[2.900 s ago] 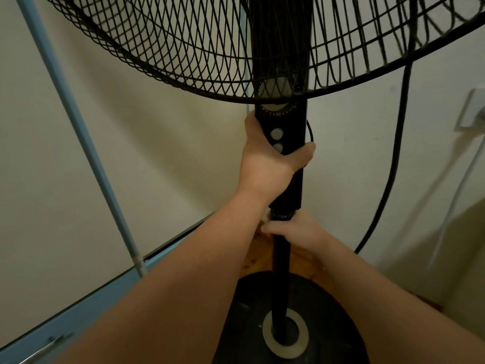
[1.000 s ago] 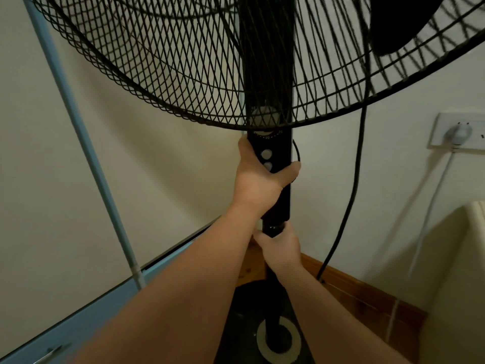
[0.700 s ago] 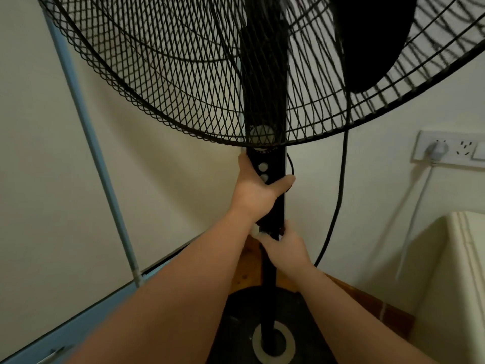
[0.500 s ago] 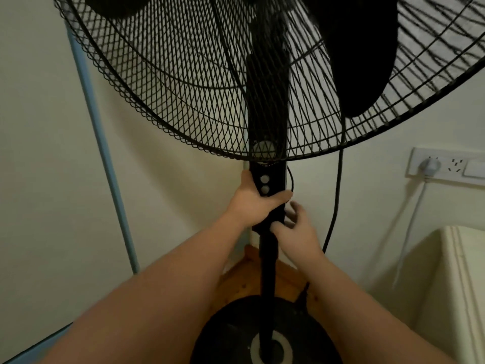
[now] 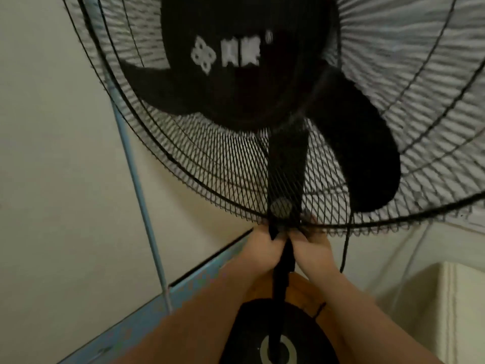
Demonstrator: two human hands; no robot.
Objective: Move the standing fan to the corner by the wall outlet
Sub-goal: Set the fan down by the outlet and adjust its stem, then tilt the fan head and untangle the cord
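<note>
Black standing fan (image 5: pixel 283 158) stands on the floor by the wall. Left hand (image 5: pixel 262 249) and right hand (image 5: pixel 311 249) apparently clamp its pole beneath the grille. Top-heavy, rigid; grip the pole, never the cage.

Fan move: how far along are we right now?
Done: the fan's round base sits low in the corner, wall on both sides. In hand: left hand and right hand both grip the pole just under the grille. Left: releasing it; the outlet is out of frame, so nearness is unconfirmed.
</note>
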